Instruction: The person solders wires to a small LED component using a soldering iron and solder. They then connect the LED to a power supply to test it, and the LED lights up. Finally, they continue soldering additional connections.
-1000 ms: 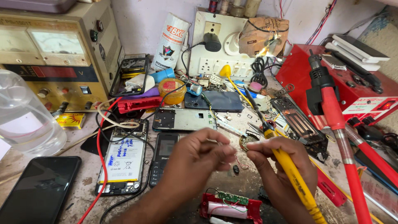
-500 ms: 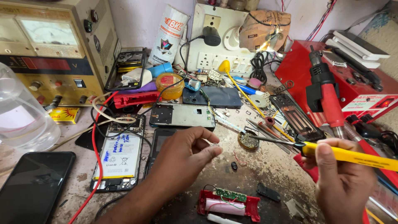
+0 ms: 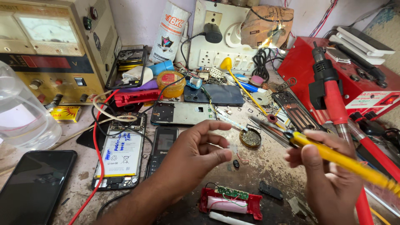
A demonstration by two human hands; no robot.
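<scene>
Cluttered repair bench (image 3: 258, 166), stained and dusty, backed by a power supply (image 3: 50, 50) at the far left corner and a switchboard (image 3: 216, 46) against the wall. Left hand (image 3: 196, 154) raised over the bench middle, thumb and forefinger pinched narrow on a small pale part (image 3: 231, 147), too small to identify. Right hand (image 3: 329, 175) toward the right edge, closed around a yellow soldering iron (image 3: 341, 160); handle running down and out to the near right corner, dark tip (image 3: 273, 130) aimed up-left. Long axis of the iron thus slanted toward the pinched part, tip just right of and slightly above it, clearly apart from it, over a round tin (image 3: 250, 138) on the bench. Red battery case (image 3: 231, 202) with green circuit board at the near edge, below both hands. Opened phone (image 3: 123, 154) with white battery left of the left wrist; black phone (image 3: 33, 187) at the near left corner.
</scene>
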